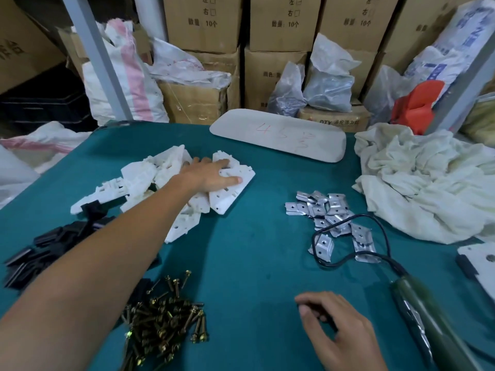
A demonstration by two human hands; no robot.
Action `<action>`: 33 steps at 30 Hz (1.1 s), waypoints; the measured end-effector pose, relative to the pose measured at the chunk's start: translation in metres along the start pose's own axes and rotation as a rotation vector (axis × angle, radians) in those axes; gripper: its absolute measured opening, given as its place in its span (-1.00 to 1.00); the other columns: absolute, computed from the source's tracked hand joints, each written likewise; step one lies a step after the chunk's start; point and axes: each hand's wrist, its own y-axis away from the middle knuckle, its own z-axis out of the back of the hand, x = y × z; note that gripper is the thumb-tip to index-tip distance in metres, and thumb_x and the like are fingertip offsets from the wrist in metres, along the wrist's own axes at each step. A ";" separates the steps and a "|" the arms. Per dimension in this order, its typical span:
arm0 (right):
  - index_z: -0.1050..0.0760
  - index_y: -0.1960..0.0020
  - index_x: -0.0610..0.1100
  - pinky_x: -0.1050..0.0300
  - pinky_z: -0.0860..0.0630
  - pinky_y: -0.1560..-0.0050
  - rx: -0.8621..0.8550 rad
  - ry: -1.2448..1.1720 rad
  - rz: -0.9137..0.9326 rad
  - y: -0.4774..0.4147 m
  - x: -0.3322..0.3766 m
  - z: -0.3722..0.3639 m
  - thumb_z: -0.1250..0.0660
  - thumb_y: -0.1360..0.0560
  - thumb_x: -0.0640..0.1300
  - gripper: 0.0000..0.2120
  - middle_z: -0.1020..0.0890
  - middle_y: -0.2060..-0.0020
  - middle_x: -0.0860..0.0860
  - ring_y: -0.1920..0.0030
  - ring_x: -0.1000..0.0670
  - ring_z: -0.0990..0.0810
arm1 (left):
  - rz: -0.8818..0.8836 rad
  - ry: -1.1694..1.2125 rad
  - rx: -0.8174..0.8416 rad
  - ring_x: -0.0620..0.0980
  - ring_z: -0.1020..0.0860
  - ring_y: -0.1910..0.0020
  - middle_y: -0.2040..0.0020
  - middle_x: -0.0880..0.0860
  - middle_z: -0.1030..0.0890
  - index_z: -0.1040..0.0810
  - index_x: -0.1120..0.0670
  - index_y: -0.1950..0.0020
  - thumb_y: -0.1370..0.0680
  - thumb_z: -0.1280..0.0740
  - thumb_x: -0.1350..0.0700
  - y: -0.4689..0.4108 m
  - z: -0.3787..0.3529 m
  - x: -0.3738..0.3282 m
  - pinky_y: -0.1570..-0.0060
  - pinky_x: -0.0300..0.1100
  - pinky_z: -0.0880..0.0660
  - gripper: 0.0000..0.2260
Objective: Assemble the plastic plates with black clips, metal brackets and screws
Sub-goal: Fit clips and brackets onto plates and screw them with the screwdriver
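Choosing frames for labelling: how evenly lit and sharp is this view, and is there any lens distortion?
Head view: soft, even light, with faint shadows under the left hand and screws; no harsh glare on the metal brackets; the wide lens leans the grey post outward; the right hand is slightly blurred.

Surface (254, 250): plates (166, 183) far left, clips (40, 253) nearer at left edge, screws (163, 322) near left. Brackets (329, 218) right of centre, cord (375, 223) across them. Cloth (428, 188) far right, screwdriver (434, 325) near right. Boxes (281, 22) behind.
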 end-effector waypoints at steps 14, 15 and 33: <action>-0.63 0.11 0.13 0.39 -0.44 0.14 0.090 -0.133 -0.139 0.003 0.004 0.004 -0.46 -0.53 -0.25 -0.74 -0.67 0.20 0.20 0.15 0.08 -0.60 | -0.138 0.141 -0.360 0.10 -0.41 -0.24 -0.24 0.04 -0.53 -0.41 0.03 -0.26 -0.51 -0.33 -0.32 0.119 -0.042 -0.035 -0.10 -0.04 -0.34 -0.48; -0.63 0.11 0.12 0.40 -0.43 0.16 0.081 -0.162 -0.160 0.003 0.004 0.004 -0.46 -0.53 -0.25 -0.75 -0.66 0.23 0.19 0.20 0.10 -0.58 | -0.141 0.293 -0.368 0.07 -0.51 -0.07 -0.11 0.04 -0.58 -0.37 0.02 -0.22 -0.56 -0.32 -0.24 0.127 -0.040 -0.037 0.09 -0.09 -0.38 -0.59; -0.65 0.01 -0.19 0.20 -0.48 0.39 0.056 -0.730 -0.464 0.001 0.017 0.019 -0.33 -0.64 -0.21 -0.87 -0.64 0.39 -0.07 0.38 0.01 -0.51 | -0.234 1.513 0.050 -0.16 -0.67 0.12 0.02 -0.10 -0.73 -0.71 -0.22 0.05 -0.70 -0.20 0.09 0.264 -0.057 -0.073 0.17 -0.28 -0.60 -0.66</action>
